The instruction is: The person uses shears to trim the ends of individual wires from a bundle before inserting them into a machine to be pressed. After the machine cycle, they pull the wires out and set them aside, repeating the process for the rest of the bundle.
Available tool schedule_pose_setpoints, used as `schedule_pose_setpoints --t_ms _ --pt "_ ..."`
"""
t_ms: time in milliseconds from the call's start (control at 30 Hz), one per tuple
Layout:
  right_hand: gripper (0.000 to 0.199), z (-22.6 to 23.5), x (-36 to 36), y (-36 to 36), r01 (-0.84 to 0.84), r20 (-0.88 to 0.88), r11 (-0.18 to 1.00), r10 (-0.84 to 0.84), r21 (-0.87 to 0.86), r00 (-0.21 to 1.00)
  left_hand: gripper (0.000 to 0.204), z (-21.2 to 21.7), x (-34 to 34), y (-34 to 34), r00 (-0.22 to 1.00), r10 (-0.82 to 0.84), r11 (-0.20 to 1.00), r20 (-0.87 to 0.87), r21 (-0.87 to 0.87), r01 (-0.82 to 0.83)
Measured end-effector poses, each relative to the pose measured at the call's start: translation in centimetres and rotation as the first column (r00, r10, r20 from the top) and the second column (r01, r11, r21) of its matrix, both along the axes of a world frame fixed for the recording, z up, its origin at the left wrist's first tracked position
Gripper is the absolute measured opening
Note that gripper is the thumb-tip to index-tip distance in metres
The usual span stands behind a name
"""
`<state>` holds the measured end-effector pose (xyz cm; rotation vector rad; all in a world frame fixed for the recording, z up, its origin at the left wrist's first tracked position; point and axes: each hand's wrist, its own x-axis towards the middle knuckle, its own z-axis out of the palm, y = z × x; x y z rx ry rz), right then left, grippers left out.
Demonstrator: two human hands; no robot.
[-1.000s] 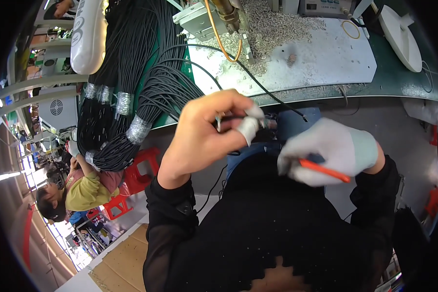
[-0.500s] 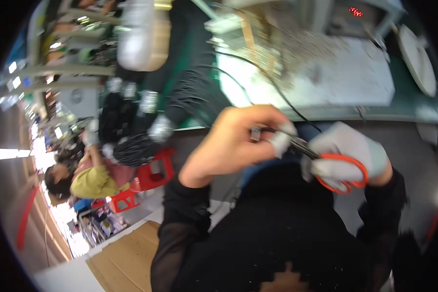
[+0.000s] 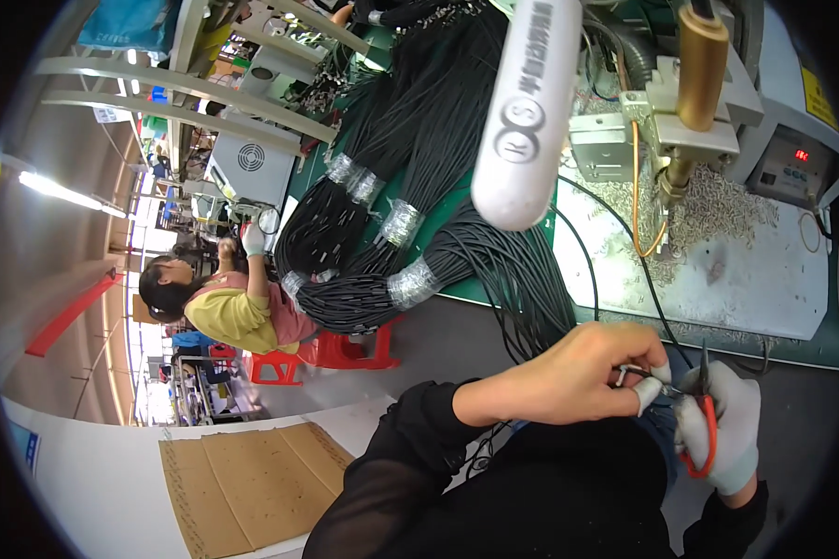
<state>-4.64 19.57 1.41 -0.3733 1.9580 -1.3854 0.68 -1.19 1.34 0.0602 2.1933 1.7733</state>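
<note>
Cable end (image 3: 635, 372): thin and black, held in the gap before the near edge of the workbench (image 3: 811, 354). Items follow from left to right.

Sign (image 3: 25, 447): blue and white; writing too small to read. Cardboard sheet (image 3: 261, 484): flat, with faint print along its side edges. Cable bundles (image 3: 354, 303): black, bound with silver wraps (image 3: 413, 284), at the left end of the workbench and overhanging its near edge. White cylinder (image 3: 522, 121): dark printed characters run lengthwise, with two round emblems below them.

Left hand (image 3: 569, 377): ungloved, white covers on thumb and index fingertips. The forearm extends rightward from the lower edge; the fingers curl, and thumb and index pinch the cable end. Right hand (image 3: 732, 419): white-gloved, upright on its wrist, fingers closed around the orange handles of the scissors (image 3: 710, 419). One dark blade points toward the near edge of the white plate (image 3: 755, 289); whether the blades meet the cable end cannot be told.

Control box (image 3: 783, 177): beyond the far right corner of the white plate; lit red display (image 3: 801, 156), panel lettering indistinct. Yellow label (image 3: 818, 101): above the display, dark printing, illegible
</note>
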Motion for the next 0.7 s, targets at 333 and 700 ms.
schedule_pose_setpoints --t_ms 333,700 --pt "0.011 -3.1 1.2 -0.5 0.096 -0.727 0.995 -0.035 0.042 0.686 0.021 -2.0 0.1 2.3 0.99 0.14 0.988 -0.012 -0.059 -0.14" --pt "0.004 1.4 0.3 -1.0 -0.024 -0.02 0.95 0.019 -0.312 1.0 0.013 -1.1 0.5 0.5 0.95 0.299 0.895 0.093 0.319 -0.313"
